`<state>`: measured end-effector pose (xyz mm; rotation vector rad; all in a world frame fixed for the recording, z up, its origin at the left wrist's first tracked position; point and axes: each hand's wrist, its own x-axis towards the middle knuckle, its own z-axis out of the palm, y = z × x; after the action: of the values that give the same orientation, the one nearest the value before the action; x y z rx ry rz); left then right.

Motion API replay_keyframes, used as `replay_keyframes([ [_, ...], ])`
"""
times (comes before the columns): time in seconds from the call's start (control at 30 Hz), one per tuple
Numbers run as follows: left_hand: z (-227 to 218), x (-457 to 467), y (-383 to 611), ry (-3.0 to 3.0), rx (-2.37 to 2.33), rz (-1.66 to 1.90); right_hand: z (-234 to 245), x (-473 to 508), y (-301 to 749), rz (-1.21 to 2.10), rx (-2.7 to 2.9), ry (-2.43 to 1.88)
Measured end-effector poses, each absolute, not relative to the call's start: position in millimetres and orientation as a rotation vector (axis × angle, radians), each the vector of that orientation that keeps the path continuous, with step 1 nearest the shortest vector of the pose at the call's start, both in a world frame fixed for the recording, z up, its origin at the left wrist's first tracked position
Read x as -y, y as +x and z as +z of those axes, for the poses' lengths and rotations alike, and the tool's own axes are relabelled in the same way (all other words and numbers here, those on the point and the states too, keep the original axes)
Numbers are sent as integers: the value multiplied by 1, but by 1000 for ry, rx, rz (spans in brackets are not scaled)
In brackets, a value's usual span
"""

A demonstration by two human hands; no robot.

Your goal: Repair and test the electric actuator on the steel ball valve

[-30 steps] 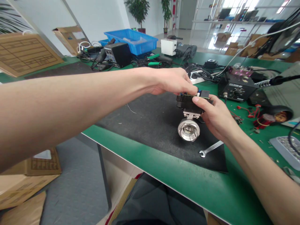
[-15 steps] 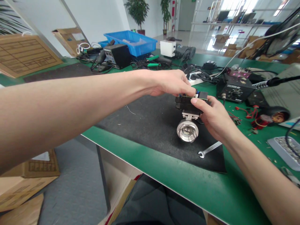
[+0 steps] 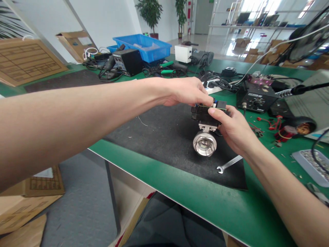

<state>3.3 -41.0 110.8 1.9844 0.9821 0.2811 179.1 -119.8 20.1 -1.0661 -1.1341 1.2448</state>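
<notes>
A motorized ball valve stands on a black mat (image 3: 164,137), its round metal valve body (image 3: 205,144) facing me. Above that sits a black actuator housing (image 3: 203,115) with its top uncovered, showing part of a circuit board and small components. My right hand (image 3: 235,128) is closed around the housing's right side, thumb along the front. From the left, my left hand (image 3: 191,92) reaches over the top with fingers bent together at the components. Whatever those fingertips pinch is hidden. Below my right wrist lies an open-ended wrench (image 3: 228,164), partly covered by the forearm.
A black soldering station (image 3: 254,97) stands to the right, near red wired parts (image 3: 285,133) and a grey tray of small pieces (image 3: 312,166). Behind are cables (image 3: 221,82), a blue bin (image 3: 146,48) and a black box-shaped device (image 3: 128,62). The green table's front edge (image 3: 154,175) runs below.
The camera view has shifted very slightly. Both hands keep their places on the motorized ball valve, with no clear movement of either.
</notes>
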Motion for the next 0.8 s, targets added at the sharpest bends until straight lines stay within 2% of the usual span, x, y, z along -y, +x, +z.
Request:
replay_keyframes([
  [0.8,113,41,1,1989,-950,264,18,119,180,1227,1166,-1076],
])
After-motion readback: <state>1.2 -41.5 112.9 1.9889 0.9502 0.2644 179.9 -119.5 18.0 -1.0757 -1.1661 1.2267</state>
